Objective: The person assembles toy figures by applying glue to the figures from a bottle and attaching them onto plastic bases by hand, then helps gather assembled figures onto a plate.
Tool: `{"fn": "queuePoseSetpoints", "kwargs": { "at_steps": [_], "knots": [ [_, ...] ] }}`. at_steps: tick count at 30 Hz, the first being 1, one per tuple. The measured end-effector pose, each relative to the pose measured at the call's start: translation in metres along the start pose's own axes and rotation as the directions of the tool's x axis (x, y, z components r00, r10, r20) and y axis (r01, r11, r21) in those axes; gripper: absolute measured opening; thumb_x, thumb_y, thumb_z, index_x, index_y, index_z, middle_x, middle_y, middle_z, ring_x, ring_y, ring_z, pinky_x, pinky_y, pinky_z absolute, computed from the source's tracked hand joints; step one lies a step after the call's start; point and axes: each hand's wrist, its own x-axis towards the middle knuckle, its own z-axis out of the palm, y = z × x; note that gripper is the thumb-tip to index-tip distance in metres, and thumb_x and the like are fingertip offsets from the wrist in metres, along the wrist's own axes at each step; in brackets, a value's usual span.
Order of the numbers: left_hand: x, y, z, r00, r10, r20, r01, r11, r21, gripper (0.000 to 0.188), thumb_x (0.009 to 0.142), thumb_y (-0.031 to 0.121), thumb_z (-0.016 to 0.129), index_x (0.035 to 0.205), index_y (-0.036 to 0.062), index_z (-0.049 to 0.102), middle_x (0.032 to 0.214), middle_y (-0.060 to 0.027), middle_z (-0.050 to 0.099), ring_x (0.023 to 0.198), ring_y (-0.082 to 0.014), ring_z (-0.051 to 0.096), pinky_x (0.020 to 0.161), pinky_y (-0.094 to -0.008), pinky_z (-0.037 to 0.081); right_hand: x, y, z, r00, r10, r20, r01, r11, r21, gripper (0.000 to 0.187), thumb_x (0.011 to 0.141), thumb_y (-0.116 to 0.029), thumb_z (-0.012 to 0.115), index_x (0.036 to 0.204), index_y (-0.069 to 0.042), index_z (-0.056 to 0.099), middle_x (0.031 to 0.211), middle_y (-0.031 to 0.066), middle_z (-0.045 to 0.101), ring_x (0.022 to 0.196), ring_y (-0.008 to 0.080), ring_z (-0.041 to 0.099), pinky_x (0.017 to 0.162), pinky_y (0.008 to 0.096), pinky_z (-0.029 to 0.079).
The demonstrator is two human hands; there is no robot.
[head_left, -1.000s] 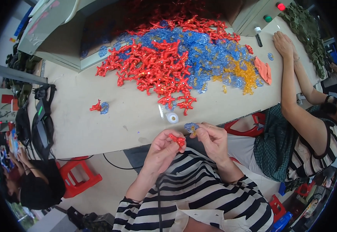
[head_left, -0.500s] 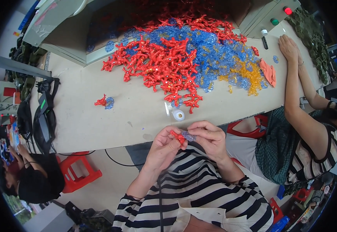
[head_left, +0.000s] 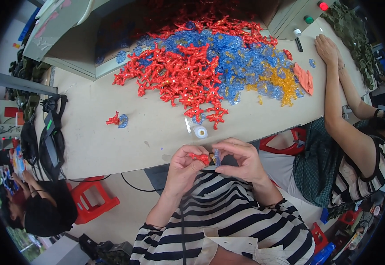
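Note:
Between finger and thumb, my left hand pinches a small glossy red plastic figure. My right hand holds a clear blue plastic piece upright, right beside the figure's end. The two parts meet or nearly meet; I cannot tell if they are joined. Both hands are over the table's near edge, in front of my striped top. Beyond them stands a small white round container. A heap of red figures lies past it, against clear blue pieces and yellow pieces.
Left on the table lies a red figure with a blue piece. An orange cloth and a black marker are at the right, near a co-worker's forearms. A grey machine housing frames the far side.
The blue piece has turned from lying slanted to standing upright in my right fingers. The red figure now points more sideways. The view has shifted slightly.

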Motion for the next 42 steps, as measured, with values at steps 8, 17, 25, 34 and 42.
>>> {"fn": "queuePoseSetpoints", "kwargs": {
  "at_steps": [8,17,25,34,42],
  "knots": [
    [0.0,-0.002,-0.001,0.955,0.289,0.073,-0.295,0.881,0.369,0.018,0.075,-0.009,0.065,0.089,0.0004,0.058,0.1,-0.0118,0.057,0.092,-0.0165,0.056,0.08,-0.0278,0.048,-0.005,-0.004,0.005,0.976,-0.21,-0.059,0.187,0.946,-0.263,0.051,0.059,-0.004,0.081,0.107,0.0,0.062,0.102,0.0127,0.059,0.083,0.0177,0.06,0.073,0.0264,0.049],
    [-0.002,-0.001,0.0,0.96,0.273,0.055,-0.271,0.872,0.406,0.02,0.075,-0.009,0.065,0.091,-0.0005,0.059,0.101,-0.0129,0.057,0.092,-0.0167,0.056,0.082,-0.0282,0.048,-0.007,-0.003,0.006,0.972,-0.23,-0.057,0.204,0.935,-0.29,0.05,0.059,-0.003,0.081,0.105,0.001,0.063,0.102,0.0132,0.059,0.083,0.0187,0.061,0.073,0.0268,0.05],
    [-0.003,0.002,0.004,0.983,0.182,-0.007,-0.167,0.916,0.365,0.018,0.076,-0.01,0.063,0.092,-0.002,0.058,0.101,-0.0131,0.057,0.092,-0.0162,0.057,0.082,-0.0282,0.049,-0.009,0.0,0.008,0.953,-0.299,-0.044,0.266,0.899,-0.348,0.043,0.059,-0.002,0.079,0.1,0.001,0.066,0.101,0.015,0.059,0.088,0.0209,0.062,0.075,0.0288,0.051],
    [-0.002,-0.003,0.003,0.979,0.192,0.063,-0.2,0.886,0.417,0.019,0.075,-0.012,0.062,0.091,-0.0016,0.059,0.098,-0.0124,0.057,0.091,-0.0175,0.057,0.081,-0.0286,0.049,-0.015,0.008,0.009,0.978,-0.187,-0.088,0.179,0.98,-0.091,0.038,0.062,0.006,0.075,0.098,0.003,0.065,0.1,0.0167,0.06,0.087,0.0223,0.063,0.076,0.0294,0.052],
    [-0.001,0.0,0.004,0.961,0.224,0.159,-0.274,0.837,0.474,0.02,0.073,-0.012,0.064,0.088,-0.0008,0.06,0.097,-0.0124,0.059,0.093,-0.0197,0.056,0.08,-0.0292,0.049,-0.016,0.01,0.011,0.975,-0.078,-0.207,0.107,0.985,0.135,0.034,0.06,0.012,0.073,0.092,0.003,0.066,0.092,0.0144,0.063,0.085,0.0188,0.062,0.074,0.0265,0.05]
  ]
}}
